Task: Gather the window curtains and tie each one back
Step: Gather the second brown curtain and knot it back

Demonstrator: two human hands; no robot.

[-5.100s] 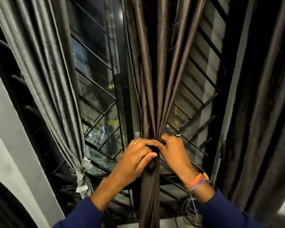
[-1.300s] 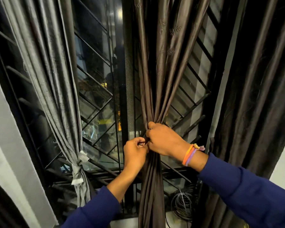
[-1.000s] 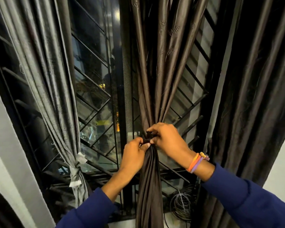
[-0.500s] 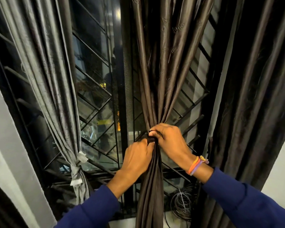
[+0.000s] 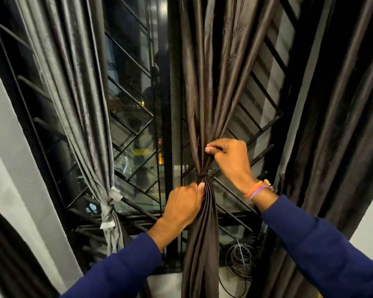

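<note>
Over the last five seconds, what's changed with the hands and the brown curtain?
Both hands were bunched together at the brown curtain's waist. Now the right hand has moved up, pinching folds above the tie, and the left hand has dropped to grip the bundle below it, so the tie shows. The grey curtain stays tied.

Brown curtain (image 5: 205, 87) bunched, dark tie (image 5: 201, 174) cinched round it. Left hand (image 5: 183, 206) grips bundle just below tie, right hand (image 5: 229, 157) pinches folds just above. Grey curtain (image 5: 73, 87) at left tied back. Cable coil (image 5: 240, 258) on sill.
</note>
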